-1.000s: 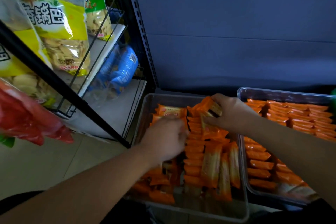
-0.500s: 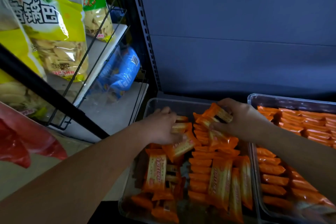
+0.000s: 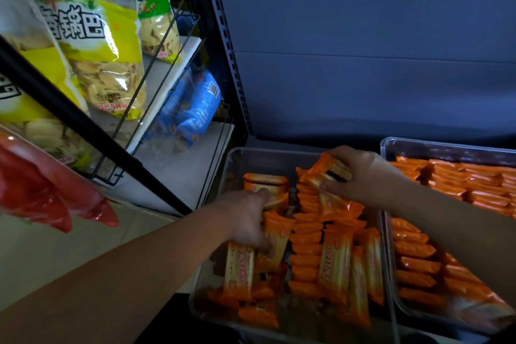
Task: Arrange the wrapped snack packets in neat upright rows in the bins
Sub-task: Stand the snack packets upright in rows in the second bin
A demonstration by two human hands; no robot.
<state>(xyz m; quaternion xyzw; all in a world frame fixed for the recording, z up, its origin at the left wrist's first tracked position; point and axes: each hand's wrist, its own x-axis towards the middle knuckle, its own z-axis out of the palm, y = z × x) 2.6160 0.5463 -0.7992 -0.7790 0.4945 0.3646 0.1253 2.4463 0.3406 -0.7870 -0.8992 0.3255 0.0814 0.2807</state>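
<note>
A clear plastic bin [image 3: 252, 154] holds several orange wrapped snack packets [image 3: 305, 257]; a middle row stands on edge, others lie loose and flat. My left hand [image 3: 245, 218] reaches into the bin's left side, its fingers closed on loose orange packets [image 3: 275, 240]. My right hand [image 3: 363, 176] is at the back of the bin, gripping a small bunch of orange packets [image 3: 329, 170] lifted above the row. A second clear bin [image 3: 446, 145] on the right holds tidy rows of orange packets [image 3: 413, 265].
A black wire rack [image 3: 167, 64] on the left carries large yellow and green snack bags [image 3: 97, 45] and a blue bag [image 3: 192, 112]. A red bag [image 3: 42, 190] hangs at the far left. A dark panel [image 3: 363, 50] rises behind the bins.
My left hand has moved toward me over the loose packets on the bin's left side. My right hand has stayed at the back with its bunch. The view has shifted slightly.
</note>
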